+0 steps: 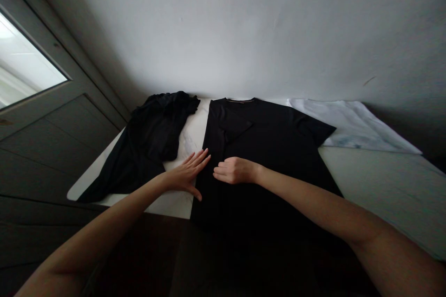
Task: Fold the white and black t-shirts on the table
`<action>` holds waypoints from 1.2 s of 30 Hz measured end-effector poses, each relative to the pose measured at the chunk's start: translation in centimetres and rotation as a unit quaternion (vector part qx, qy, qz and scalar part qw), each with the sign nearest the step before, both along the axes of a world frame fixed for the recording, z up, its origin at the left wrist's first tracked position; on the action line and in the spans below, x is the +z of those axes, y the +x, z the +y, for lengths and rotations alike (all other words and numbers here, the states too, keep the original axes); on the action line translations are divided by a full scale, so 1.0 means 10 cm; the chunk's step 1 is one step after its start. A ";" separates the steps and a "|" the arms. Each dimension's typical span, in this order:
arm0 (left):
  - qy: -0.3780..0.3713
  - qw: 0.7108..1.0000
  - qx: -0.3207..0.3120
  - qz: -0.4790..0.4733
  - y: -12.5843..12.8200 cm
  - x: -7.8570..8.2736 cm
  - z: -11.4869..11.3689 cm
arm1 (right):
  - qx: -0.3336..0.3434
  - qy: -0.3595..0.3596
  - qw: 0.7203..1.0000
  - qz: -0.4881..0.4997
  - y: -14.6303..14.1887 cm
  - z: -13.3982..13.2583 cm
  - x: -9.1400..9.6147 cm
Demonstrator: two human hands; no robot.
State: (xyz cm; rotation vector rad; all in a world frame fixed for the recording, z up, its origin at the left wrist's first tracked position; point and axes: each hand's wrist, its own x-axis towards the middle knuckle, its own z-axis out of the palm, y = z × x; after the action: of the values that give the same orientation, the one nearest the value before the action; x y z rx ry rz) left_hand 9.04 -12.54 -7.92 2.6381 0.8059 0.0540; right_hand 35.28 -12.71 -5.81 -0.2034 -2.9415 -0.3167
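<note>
A black T-shirt (272, 148) lies spread on the white table, its neckline toward the wall. Its left side is folded inward, and that sleeve (239, 131) lies over the body of the shirt. The other sleeve (315, 130) sticks out to the right. My left hand (186, 171) is open, fingers spread, at the shirt's folded left edge. Close to its right, my right hand (235, 170) is closed with curled fingers over the folded strip. Whether cloth is pinched between those fingers is hidden. The shirt's lower part fades into the dark near me.
A crumpled black garment (149, 134) covers the left end of the white table (193, 134). At the back right lies a flat white garment (358, 125), partly under the right sleeve. A wall (244, 32) rises behind; a panelled door (52, 134) stands at left.
</note>
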 end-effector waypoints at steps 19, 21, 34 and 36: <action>0.031 0.998 0.050 -0.017 0.27 0.21 0.02 | -0.357 -0.104 0.913 0.167 0.04 0.46 -0.06; 0.032 0.998 0.048 -0.012 0.33 0.17 -0.01 | -0.415 -0.094 0.894 0.139 0.07 0.60 -0.09; 0.135 0.990 0.046 -0.008 0.41 0.29 0.32 | -0.398 -0.124 0.907 0.060 0.41 0.89 -0.18; 0.177 0.981 0.061 -0.051 0.55 0.29 0.67 | -0.419 -0.144 0.891 0.101 0.64 0.91 -0.15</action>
State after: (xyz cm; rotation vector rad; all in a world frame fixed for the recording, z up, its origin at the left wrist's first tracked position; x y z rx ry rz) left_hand 14.51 -5.82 -4.98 2.8792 1.0013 0.3971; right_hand 41.63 -3.57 -7.31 -1.4527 -2.5014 0.0518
